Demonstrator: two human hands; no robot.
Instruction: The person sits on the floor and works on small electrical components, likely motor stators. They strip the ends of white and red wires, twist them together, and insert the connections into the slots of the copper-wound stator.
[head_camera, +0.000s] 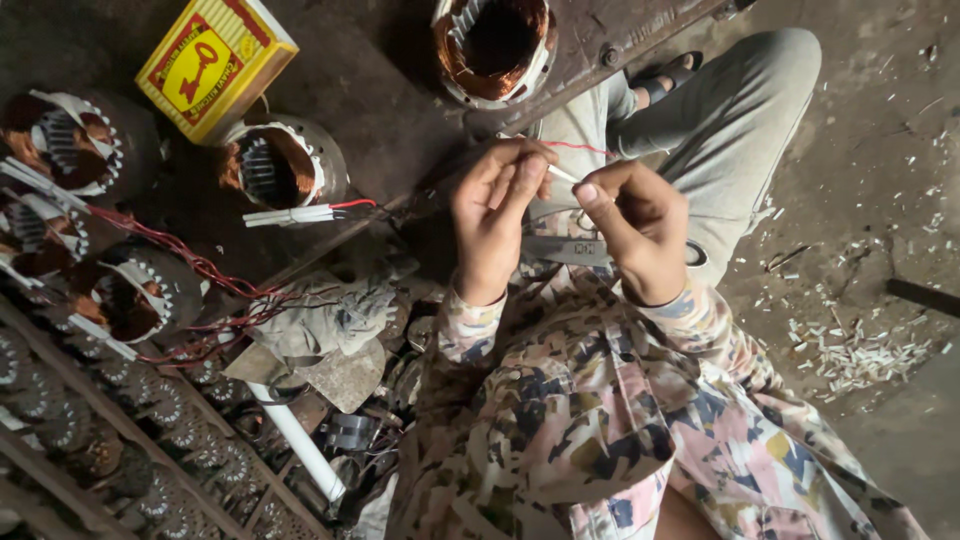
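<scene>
1. Your left hand (490, 225) and right hand (640, 230) are raised together over your lap, fingers curled.
2. Both pinch a thin white sleeve (562, 174) between them; it slants up-left, and the left is nearer its upper end.

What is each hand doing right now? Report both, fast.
Left hand: closed, fingertips pinching one end of the thin white sleeve.
Right hand: closed, thumb and finger pinching the sleeve's other end, with a red wire running from it.
</scene>
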